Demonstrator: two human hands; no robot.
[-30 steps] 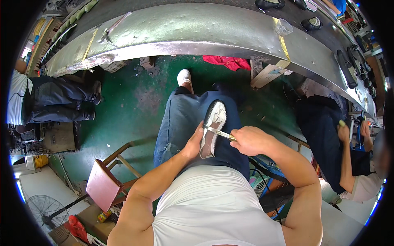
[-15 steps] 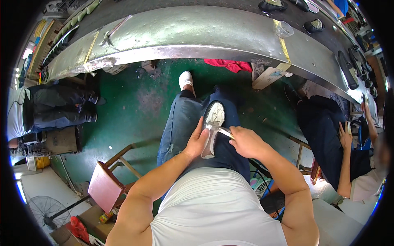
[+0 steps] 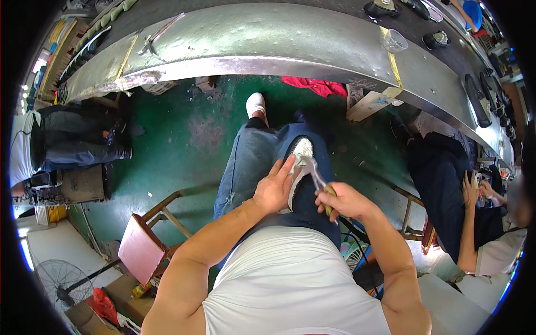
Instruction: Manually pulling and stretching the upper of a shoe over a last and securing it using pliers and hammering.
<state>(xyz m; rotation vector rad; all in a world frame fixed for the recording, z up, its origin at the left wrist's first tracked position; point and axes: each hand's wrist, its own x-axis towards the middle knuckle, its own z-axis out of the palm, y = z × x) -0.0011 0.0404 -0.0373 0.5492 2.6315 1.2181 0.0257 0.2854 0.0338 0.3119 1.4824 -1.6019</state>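
Observation:
A shoe (image 3: 302,147) lies sole side up on my right thigh, with a whitish underside and a dark ribbed edge. My left hand (image 3: 272,188) holds its left side, the thumb reaching onto the underside and the other fingers partly hidden along the edge. In my right hand (image 3: 347,200) are metal pincers (image 3: 316,174) with yellowish-green grips. Their shiny head is over the front half of the shoe, slightly blurred; whether it touches the shoe I cannot tell. My left hand covers part of the heel end.
A metal-edged workbench (image 3: 251,42) crosses ahead, bearing another hand tool (image 3: 148,46), a clear cup (image 3: 395,41) and dark shoes (image 3: 435,39). People sit at left and right. A pink-seated chair (image 3: 139,248) and a fan (image 3: 64,285) stand behind on the left.
My right hand has turned and moved slightly right and down, swinging the pincers' head up toward the shoe's front. My left hand has shifted a little right, its fingers straighter.

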